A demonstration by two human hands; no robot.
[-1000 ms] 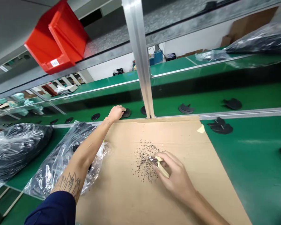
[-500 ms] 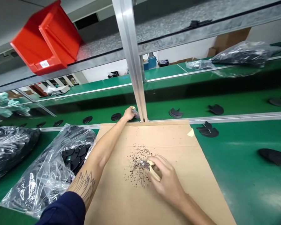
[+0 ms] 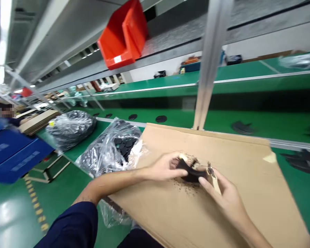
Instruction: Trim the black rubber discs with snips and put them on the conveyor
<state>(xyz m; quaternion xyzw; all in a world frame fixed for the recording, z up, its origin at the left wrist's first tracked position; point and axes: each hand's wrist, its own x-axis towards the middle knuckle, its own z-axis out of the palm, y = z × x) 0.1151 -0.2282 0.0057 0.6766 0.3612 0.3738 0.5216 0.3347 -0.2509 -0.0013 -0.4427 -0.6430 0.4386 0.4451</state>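
Observation:
My left hand (image 3: 161, 168) is closed on a curved black plastic part (image 3: 191, 175), holding it above the cardboard sheet (image 3: 250, 193). A pale yellow cover shows on one of its fingertips. A pair of nippers (image 3: 215, 182) with cream handles rests in my right hand (image 3: 227, 194), jaws pointing up and away. The right thumb touches the right end of the black part. Small black scraps (image 3: 187, 188) lie scattered on the cardboard beneath. Motion blur hides the part's finer shape and whether the nipper jaws are apart.
An open plastic bag (image 3: 100, 155) of black parts lies left of the cardboard, a fuller bag (image 3: 72, 129) beyond it. More black parts (image 3: 161, 119) sit along the green belt behind. A metal post (image 3: 209, 69) rises at the back; a red bin (image 3: 124, 38) hangs above. A person works far left.
My left hand has come back from the belt by the post, bringing a black part over the scraps. The nippers in my right hand have turned upward beside it. The view has swung left.

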